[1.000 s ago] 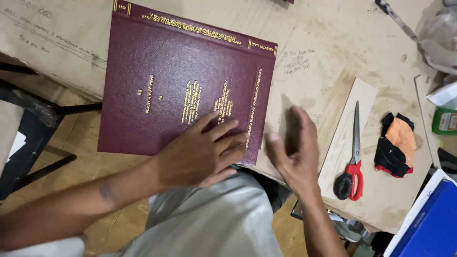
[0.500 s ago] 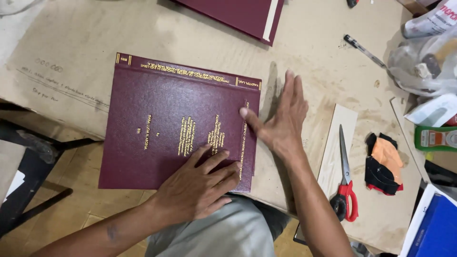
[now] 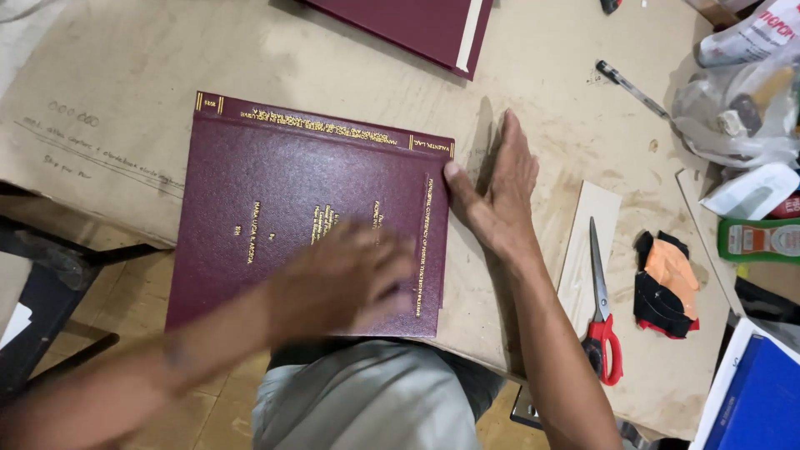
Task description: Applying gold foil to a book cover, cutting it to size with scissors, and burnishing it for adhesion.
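Observation:
A maroon hardbound book [image 3: 275,183] with gold lettering lies flat on the brown paper-covered table [image 3: 108,92], its near edge overhanging the table's front. My left hand [image 3: 346,279], blurred by motion, rests palm down on the cover near the lower right corner. My right hand [image 3: 497,190] lies flat on the table beside the book's right edge, fingers stretched out, thumb touching that edge. Neither hand grips anything.
A second maroon book [image 3: 417,25] lies at the far edge. Red-handled scissors [image 3: 602,317] rest on a pale board [image 3: 583,250] to the right, beside a black and orange cloth [image 3: 667,283]. A pen [image 3: 629,87], plastic bags [image 3: 742,108], a green bottle [image 3: 762,240] and a blue folder [image 3: 762,400] crowd the right side.
My right hand slid up along the book's right edge and now lies flat beside it. My left hand keeps moving over the cover. The view shifted, bringing the second book into sight.

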